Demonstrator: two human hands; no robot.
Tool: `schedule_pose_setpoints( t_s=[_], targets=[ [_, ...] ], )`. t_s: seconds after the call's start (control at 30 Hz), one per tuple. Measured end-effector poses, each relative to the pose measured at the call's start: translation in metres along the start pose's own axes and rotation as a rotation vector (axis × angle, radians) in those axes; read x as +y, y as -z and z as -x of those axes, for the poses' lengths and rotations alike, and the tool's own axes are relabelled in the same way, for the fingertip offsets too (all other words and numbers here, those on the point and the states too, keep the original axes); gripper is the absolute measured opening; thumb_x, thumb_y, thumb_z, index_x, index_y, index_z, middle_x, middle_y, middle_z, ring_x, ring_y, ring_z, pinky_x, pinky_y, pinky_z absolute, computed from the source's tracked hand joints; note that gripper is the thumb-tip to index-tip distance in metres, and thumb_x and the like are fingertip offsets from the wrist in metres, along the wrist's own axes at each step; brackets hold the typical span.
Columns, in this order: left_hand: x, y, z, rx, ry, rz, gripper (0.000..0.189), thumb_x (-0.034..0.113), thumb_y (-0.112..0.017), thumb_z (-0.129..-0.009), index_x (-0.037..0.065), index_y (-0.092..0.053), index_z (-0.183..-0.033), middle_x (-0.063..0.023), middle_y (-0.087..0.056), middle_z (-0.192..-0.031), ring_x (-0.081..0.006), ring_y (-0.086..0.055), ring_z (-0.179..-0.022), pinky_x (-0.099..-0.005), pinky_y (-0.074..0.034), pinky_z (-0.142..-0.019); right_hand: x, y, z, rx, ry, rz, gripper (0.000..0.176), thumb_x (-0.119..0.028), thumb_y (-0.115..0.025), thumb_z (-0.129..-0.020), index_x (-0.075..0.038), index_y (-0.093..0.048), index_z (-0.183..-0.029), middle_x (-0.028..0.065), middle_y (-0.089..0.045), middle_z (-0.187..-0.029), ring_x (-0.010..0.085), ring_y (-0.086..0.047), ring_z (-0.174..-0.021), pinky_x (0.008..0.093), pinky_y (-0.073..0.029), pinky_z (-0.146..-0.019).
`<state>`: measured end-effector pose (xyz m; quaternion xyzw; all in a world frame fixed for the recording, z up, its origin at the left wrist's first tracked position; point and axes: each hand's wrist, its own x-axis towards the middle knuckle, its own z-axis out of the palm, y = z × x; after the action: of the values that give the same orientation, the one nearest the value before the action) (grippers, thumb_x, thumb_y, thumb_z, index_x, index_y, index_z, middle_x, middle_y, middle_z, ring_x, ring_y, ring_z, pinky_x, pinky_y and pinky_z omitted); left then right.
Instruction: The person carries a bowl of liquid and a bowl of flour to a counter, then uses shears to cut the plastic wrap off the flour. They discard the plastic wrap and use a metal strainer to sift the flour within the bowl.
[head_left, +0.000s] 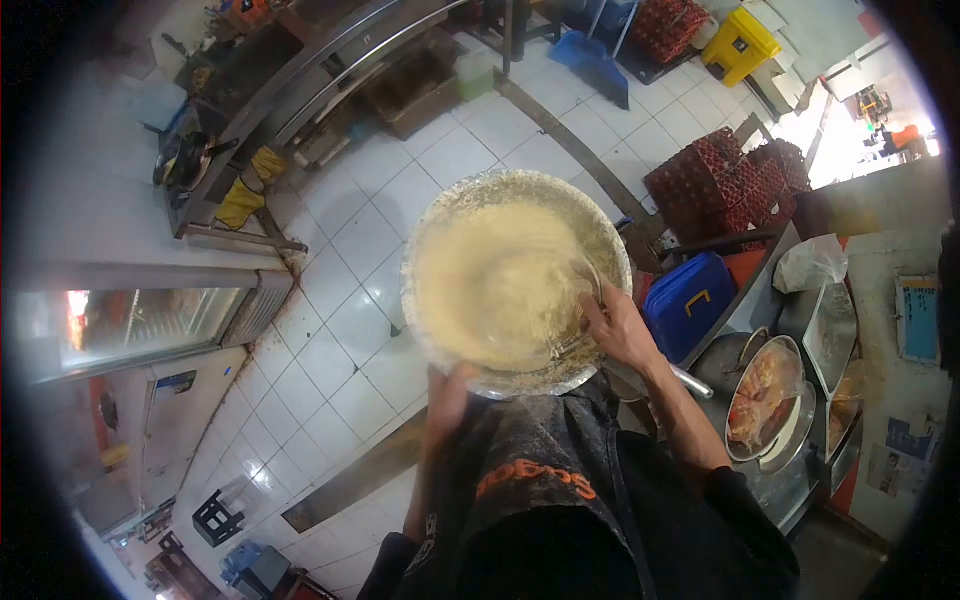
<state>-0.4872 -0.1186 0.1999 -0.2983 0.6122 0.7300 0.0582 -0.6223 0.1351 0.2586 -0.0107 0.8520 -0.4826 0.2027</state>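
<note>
A large round metal bowl (420, 330) with flour stuck to its rim is in front of my body, above the tiled floor. Pale yellow, crumbly powder (490, 255) fills much of it and looks blurred by motion. My left hand (450, 400) is at the bowl's near left rim, smeared, so its fingers are hard to make out. Over the bowl's right edge, my right hand (615, 325) has its fingers bent round something at the powder; what it holds is too blurred to name. A dark apron (540, 440) dusted with powder touches the bowl's near side.
At the right, a metal counter holds a pot (765, 400) of reddish food and a plastic bag (810, 262). A blue lid (687, 305) and red egg trays (710, 185) stand beyond. A glass-door fridge (150, 315) is at the left, a black stool (217, 518) lower left.
</note>
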Motion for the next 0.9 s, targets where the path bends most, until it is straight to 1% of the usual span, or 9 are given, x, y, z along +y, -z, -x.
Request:
schedule_pose_setpoints(
  t_s=[0.07, 0.13, 0.23, 0.33, 0.47, 0.57, 0.63, 0.83, 0.9],
  targets=[
    [0.000, -0.002, -0.002, -0.008, -0.021, -0.002, 0.050, 0.006, -0.060, -0.073, -0.005, -0.050, -0.121, -0.0116, -0.060, -0.108, -0.0234, -0.058, -0.099, -0.0342, -0.046, -0.086, 0.001, 0.001, -0.001, -0.083, 0.015, 0.145, 0.046, -0.011, -0.047, -0.096, -0.003, -0.037, -0.140, 0.0246, -0.064, -0.094, 0.0312, -0.062, -0.081, 0.0408, -0.047, -0.078],
    [0.006, -0.006, 0.002, -0.001, 0.027, 0.016, 0.050, 0.006, -0.060, -0.073, -0.006, -0.049, -0.121, -0.0116, -0.060, -0.108, -0.0235, -0.058, -0.100, -0.0342, -0.046, -0.086, 0.008, -0.009, -0.003, 0.167, 0.017, -0.171, 0.047, -0.011, -0.047, -0.095, -0.003, -0.036, -0.140, 0.0273, -0.063, -0.092, 0.0310, -0.062, -0.079, 0.0421, -0.047, -0.077],
    [0.010, -0.003, 0.002, 0.006, 0.026, -0.021, 0.049, 0.007, -0.060, -0.074, -0.005, -0.050, -0.120, -0.0113, -0.060, -0.107, -0.0232, -0.057, -0.101, -0.0340, -0.046, -0.086, -0.010, 0.007, 0.001, -0.076, 0.053, 0.093, 0.047, -0.011, -0.047, -0.096, -0.003, -0.036, -0.141, 0.0266, -0.063, -0.090, 0.0296, -0.063, -0.077, 0.0405, -0.048, -0.074],
    [0.012, -0.007, 0.003, -0.006, 0.053, -0.005, 0.045, 0.008, -0.061, -0.075, -0.005, -0.053, -0.117, -0.0106, -0.061, -0.106, -0.0226, -0.057, -0.101, -0.0338, -0.046, -0.086, 0.005, -0.004, -0.002, 0.133, -0.003, -0.149, 0.047, -0.009, -0.046, -0.095, -0.004, -0.036, -0.141, 0.0251, -0.062, -0.086, 0.0299, -0.062, -0.073, 0.0406, -0.048, -0.070],
    [0.002, -0.001, -0.004, -0.032, -0.004, -0.071, 0.043, 0.009, -0.063, -0.074, -0.004, -0.054, -0.113, -0.0103, -0.061, -0.106, -0.0225, -0.058, -0.099, -0.0338, -0.047, -0.085, 0.009, -0.002, 0.000, -0.057, 0.072, -0.039, 0.048, -0.008, -0.046, -0.095, -0.006, -0.036, -0.142, 0.0242, -0.061, -0.084, 0.0288, -0.062, -0.072, 0.0400, -0.049, -0.068],
    [0.013, -0.004, -0.001, -0.075, 0.035, 0.016, 0.046, 0.008, -0.063, -0.073, -0.004, -0.052, -0.116, -0.0108, -0.060, -0.106, -0.0229, -0.058, -0.098, -0.0338, -0.047, -0.084, 0.006, -0.004, 0.003, 0.077, 0.068, -0.161, 0.044, -0.014, -0.048, -0.099, -0.005, -0.040, -0.141, 0.0075, -0.059, -0.080, 0.0141, -0.055, -0.065, 0.0314, -0.046, -0.059],
    [-0.005, -0.002, -0.003, -0.015, 0.016, -0.016, 0.047, 0.008, -0.063, -0.073, -0.004, -0.052, -0.116, -0.0108, -0.060, -0.105, -0.0230, -0.058, -0.097, -0.0339, -0.047, -0.085, 0.007, 0.000, -0.002, 0.024, 0.075, -0.048, 0.047, -0.012, -0.046, -0.096, -0.008, -0.037, -0.142, 0.0241, -0.061, -0.082, 0.0305, -0.063, -0.072, 0.0418, -0.048, -0.067],
    [-0.026, 0.009, -0.007, -0.023, -0.060, -0.041, 0.047, 0.008, -0.063, -0.073, -0.004, -0.051, -0.117, -0.0103, -0.060, -0.104, -0.0231, -0.058, -0.096, -0.0345, -0.046, -0.086, -0.015, 0.000, 0.000, 0.142, -0.055, -0.093, 0.045, -0.013, -0.047, -0.096, -0.007, -0.039, -0.141, 0.0251, -0.063, -0.084, 0.0343, -0.063, -0.070, 0.0424, -0.048, -0.069],
    [-0.034, 0.016, -0.007, -0.037, -0.080, -0.073, 0.048, 0.007, -0.062, -0.073, -0.004, -0.050, -0.118, -0.0101, -0.059, -0.104, -0.0234, -0.058, -0.096, -0.0347, -0.046, -0.086, -0.005, 0.003, -0.001, -0.003, -0.012, -0.025, 0.046, -0.012, -0.047, -0.096, -0.007, -0.040, -0.141, 0.0249, -0.064, -0.087, 0.0324, -0.064, -0.073, 0.0415, -0.048, -0.072]
  ],
)
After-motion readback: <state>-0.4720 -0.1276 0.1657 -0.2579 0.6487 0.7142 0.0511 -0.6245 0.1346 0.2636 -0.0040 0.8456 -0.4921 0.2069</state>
